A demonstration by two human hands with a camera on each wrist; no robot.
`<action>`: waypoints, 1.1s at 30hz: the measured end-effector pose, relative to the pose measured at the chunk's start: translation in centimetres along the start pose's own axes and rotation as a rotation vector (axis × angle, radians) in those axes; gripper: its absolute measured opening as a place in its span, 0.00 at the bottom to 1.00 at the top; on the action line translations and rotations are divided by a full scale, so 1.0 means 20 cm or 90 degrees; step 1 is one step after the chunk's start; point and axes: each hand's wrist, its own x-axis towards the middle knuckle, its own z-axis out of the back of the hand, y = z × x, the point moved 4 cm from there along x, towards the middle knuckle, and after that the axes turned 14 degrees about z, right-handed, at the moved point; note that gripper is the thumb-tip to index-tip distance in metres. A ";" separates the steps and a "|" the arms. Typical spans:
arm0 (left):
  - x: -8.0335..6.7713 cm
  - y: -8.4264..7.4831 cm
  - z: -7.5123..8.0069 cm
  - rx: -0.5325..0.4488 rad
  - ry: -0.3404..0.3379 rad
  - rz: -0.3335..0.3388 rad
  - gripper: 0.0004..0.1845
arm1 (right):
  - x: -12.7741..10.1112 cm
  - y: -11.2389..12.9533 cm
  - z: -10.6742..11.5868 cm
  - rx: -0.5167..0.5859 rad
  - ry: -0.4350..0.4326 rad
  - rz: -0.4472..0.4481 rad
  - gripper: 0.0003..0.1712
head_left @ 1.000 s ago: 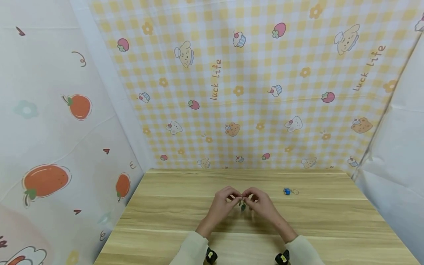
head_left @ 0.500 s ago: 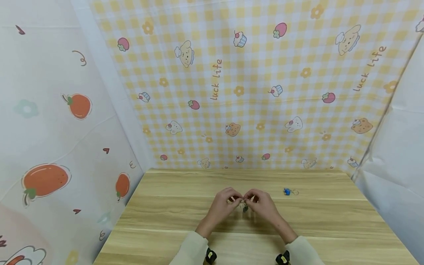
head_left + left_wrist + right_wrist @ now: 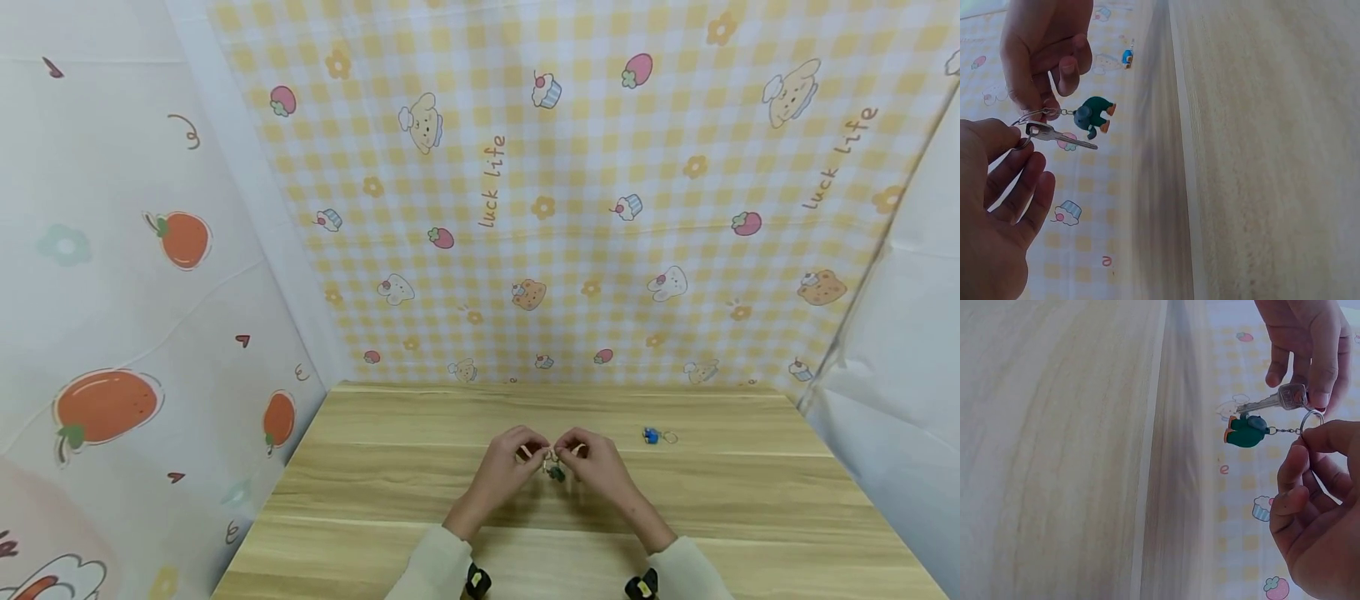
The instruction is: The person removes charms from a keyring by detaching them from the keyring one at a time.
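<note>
Over the middle of the table, my left hand (image 3: 504,463) and right hand (image 3: 597,467) meet fingertip to fingertip at a metal key ring (image 3: 1314,411). My right thumb and fingers pinch the ring. A small green elephant charm (image 3: 1092,115) hangs from it by a short chain. My left thumb and index finger pinch at the ring beside the head of a silver key (image 3: 1060,135). The key's blade points away from the fingers, next to the elephant. Fingertips hide part of the ring, and I cannot tell whether the key is threaded on it.
Farther back on the wooden table (image 3: 390,467), to the right, lies a blue charm (image 3: 651,436) with its own ring (image 3: 671,437). A yellow checked cloth (image 3: 570,250) hangs behind the table, with printed white sheets at both sides.
Both hands stay almost in place. The fingertips have drawn slightly apart, and the elephant charm has shifted a little right and down beneath them. The blue charm lies as before.
</note>
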 end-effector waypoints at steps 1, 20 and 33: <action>0.00 0.00 0.00 0.002 0.002 -0.001 0.03 | 0.00 0.00 0.00 0.002 0.002 0.001 0.04; 0.00 0.01 0.00 -0.006 0.012 0.014 0.03 | -0.01 0.03 -0.01 -0.015 0.021 0.099 0.06; 0.00 0.00 -0.01 -0.018 0.020 0.026 0.04 | -0.02 0.00 0.01 -0.005 -0.028 -0.017 0.05</action>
